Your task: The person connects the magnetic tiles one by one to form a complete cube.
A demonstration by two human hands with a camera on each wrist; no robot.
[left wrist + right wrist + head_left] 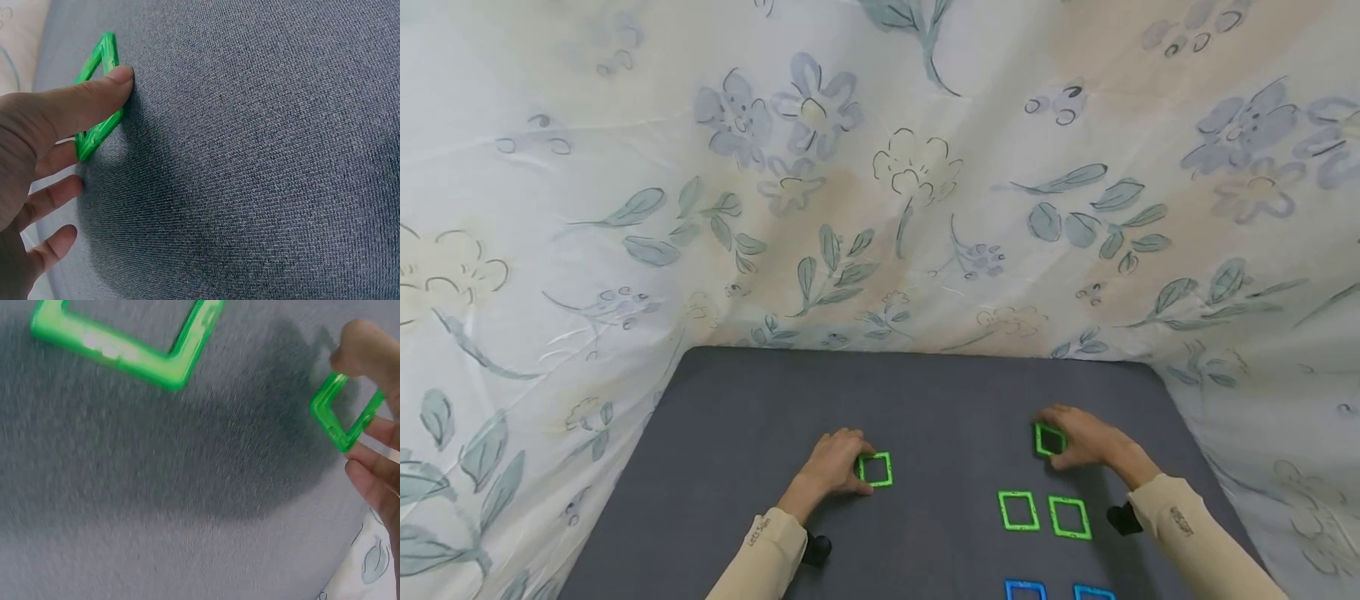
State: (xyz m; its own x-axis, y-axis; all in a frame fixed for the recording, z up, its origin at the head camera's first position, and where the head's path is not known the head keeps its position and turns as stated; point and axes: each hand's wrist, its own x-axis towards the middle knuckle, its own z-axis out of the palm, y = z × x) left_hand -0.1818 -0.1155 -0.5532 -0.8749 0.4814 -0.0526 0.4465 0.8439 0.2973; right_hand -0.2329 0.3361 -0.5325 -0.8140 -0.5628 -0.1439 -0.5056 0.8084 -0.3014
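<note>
My left hand (835, 463) pinches a green square frame (890, 470) by its left side, at the middle of the dark table. In the left wrist view the thumb of my left hand (56, 119) lies across the green frame (100, 135), with fingers behind it. Farther right, my right hand (1086, 437) holds another green square frame (1039, 439) between thumb and fingers. The right wrist view shows my right hand (378, 406) gripping that frame (325, 412) by its edges, slightly tilted.
Two green square frames (1018, 527) (1070, 534) lie side by side nearer the right forearm. Two blue frames (1026, 584) (1094, 591) are cut off at the bottom edge. Floral cloth (917, 275) hangs behind and beside the dark table (737, 417).
</note>
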